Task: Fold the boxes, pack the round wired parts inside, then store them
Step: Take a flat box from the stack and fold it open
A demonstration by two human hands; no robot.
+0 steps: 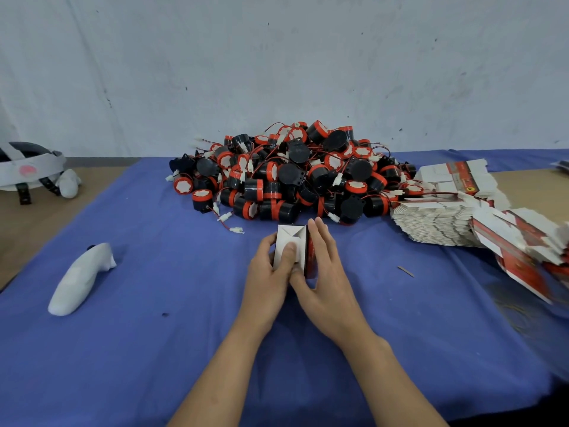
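A small white and red cardboard box [288,240] stands on the blue cloth between my hands, its white end flaps facing me. My left hand [271,275] grips its left side, thumb pressing on a flap. My right hand [323,272] holds the right red side, fingers laid along it and thumb under the flap edge. Behind the box lies a big heap of round black and red wired parts [289,177] with white connectors.
Flat unfolded box blanks [443,223] are stacked and spilled at the right. A white wrapped object [80,282] lies on the blue cloth [154,349] at left. A helmet [27,167] sits at the far left on bare table. A wall stands behind.
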